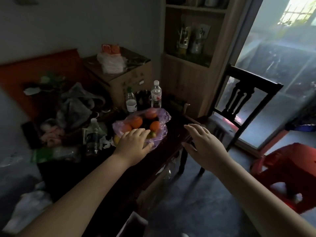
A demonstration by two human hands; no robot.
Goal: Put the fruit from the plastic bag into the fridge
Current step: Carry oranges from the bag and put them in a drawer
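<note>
A purple see-through plastic bag [163,115] lies open on the dark wooden table [172,134]. Inside it are several oranges [136,121] and a small yellow-green fruit [152,134]. My left hand [135,144] lies palm down over the near side of the bag, fingers straight, touching the fruit and the plastic. My right hand [203,142] hovers open above the table's right edge, to the right of the bag, holding nothing. No fridge is in view.
Two water bottles [156,94] and a dark jar [143,98] stand behind the bag. Clutter and a third bottle [93,135] fill the table's left. A cardboard box [126,77], a wooden shelf [193,53], a dark chair [242,101] and a red stool [290,175] surround it.
</note>
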